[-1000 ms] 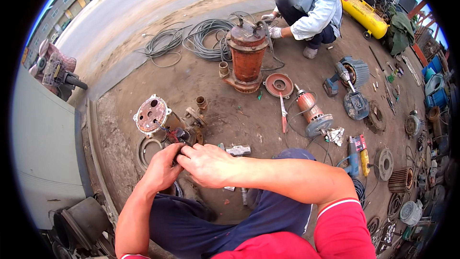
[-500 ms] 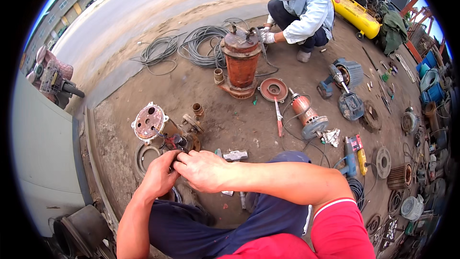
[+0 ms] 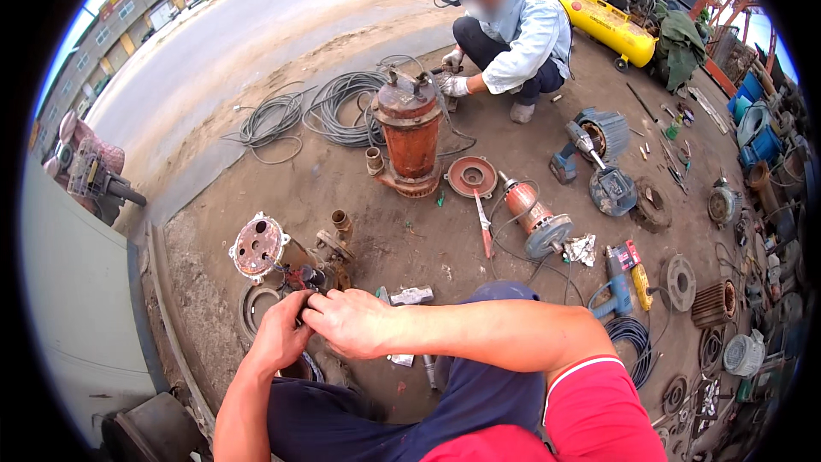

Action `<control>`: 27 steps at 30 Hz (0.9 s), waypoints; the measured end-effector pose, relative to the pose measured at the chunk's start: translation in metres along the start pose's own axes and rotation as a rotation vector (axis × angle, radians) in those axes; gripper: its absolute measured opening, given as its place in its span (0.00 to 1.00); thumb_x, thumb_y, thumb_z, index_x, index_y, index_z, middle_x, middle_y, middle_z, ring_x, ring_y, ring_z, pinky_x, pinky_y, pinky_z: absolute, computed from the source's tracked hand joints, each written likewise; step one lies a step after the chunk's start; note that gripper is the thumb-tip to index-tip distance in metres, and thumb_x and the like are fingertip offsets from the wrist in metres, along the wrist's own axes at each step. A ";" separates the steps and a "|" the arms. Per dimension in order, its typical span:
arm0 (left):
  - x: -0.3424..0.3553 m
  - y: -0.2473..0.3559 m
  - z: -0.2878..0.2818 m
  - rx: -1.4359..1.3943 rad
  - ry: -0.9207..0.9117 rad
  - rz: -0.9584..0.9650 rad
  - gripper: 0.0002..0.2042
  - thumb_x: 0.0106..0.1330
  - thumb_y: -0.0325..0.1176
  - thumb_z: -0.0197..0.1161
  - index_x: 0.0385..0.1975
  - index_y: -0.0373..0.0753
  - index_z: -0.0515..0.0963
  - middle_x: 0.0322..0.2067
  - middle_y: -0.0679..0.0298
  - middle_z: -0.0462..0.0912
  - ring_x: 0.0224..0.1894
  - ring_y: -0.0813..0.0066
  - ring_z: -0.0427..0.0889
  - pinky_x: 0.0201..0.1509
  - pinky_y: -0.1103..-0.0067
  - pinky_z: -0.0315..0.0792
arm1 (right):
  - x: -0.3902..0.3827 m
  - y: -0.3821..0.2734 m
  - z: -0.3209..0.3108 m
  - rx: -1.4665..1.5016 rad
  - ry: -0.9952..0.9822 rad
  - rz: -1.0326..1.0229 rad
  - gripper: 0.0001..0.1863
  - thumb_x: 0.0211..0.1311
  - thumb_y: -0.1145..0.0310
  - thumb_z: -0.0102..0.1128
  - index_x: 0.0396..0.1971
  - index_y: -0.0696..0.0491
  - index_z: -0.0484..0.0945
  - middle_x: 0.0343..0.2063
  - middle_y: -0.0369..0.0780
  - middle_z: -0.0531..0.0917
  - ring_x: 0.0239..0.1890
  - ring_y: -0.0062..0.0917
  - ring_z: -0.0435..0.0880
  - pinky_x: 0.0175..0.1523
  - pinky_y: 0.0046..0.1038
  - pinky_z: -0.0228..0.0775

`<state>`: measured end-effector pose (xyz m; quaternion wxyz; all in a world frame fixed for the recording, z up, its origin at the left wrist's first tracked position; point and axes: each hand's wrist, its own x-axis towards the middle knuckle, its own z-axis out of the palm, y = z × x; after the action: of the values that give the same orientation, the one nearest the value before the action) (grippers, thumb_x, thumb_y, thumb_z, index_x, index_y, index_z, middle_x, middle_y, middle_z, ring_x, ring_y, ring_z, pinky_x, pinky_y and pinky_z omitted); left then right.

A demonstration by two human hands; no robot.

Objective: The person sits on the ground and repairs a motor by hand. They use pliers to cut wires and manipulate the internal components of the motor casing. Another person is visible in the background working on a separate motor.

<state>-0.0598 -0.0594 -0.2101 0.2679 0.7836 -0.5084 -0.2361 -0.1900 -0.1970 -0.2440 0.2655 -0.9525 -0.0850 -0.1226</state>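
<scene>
My left hand (image 3: 285,329) and my right hand (image 3: 349,322) are together at the lower left, fingers pressed closed around something small that they hide. Just beyond my fingertips is a dismantled pump body (image 3: 299,261), lying on its side with dark and red wires by its flange. Its round pinkish end plate (image 3: 258,246) has holes and faces up. Beside it, partly behind my left hand, lies a metal ring (image 3: 250,312). A hammer (image 3: 412,295) rests on the ground right of my right hand.
Farther off stands a rusty red pump (image 3: 410,141), with coiled grey cable (image 3: 342,111) behind it. A co-worker in a light blue jacket (image 3: 526,38) squats beside it. To the right lie a rotor (image 3: 534,218), an impact wrench (image 3: 611,184) and a blue heat gun (image 3: 616,282).
My view has shifted a little, so the scene sits further left. My hands stay pressed together at the same spot. The co-worker's gloved hands have moved slightly beside the red pump.
</scene>
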 end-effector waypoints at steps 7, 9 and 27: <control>-0.001 -0.011 0.000 -0.001 0.053 0.058 0.16 0.60 0.23 0.61 0.50 0.33 0.77 0.45 0.50 0.82 0.49 0.51 0.81 0.52 0.68 0.74 | -0.003 0.004 0.000 -0.024 0.029 -0.013 0.16 0.52 0.71 0.59 0.42 0.58 0.73 0.38 0.47 0.77 0.40 0.42 0.81 0.43 0.43 0.77; -0.008 -0.019 -0.007 0.044 0.092 0.024 0.14 0.62 0.26 0.61 0.48 0.33 0.77 0.43 0.50 0.81 0.47 0.50 0.81 0.51 0.67 0.74 | 0.001 0.000 -0.010 -0.039 -0.179 0.082 0.28 0.51 0.69 0.67 0.54 0.58 0.71 0.46 0.47 0.75 0.48 0.43 0.79 0.51 0.42 0.75; 0.025 -0.054 -0.046 0.027 0.373 -0.126 0.12 0.65 0.37 0.62 0.40 0.34 0.79 0.37 0.52 0.84 0.42 0.55 0.83 0.47 0.67 0.74 | 0.023 0.058 0.001 -0.094 -0.505 0.402 0.24 0.61 0.61 0.62 0.51 0.61 0.72 0.45 0.54 0.82 0.53 0.46 0.80 0.57 0.44 0.72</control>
<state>0.0155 -0.0560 -0.2136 0.3317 0.8474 -0.4032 -0.0964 -0.1550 -0.2431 -0.2670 0.2108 -0.9617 0.0475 0.1688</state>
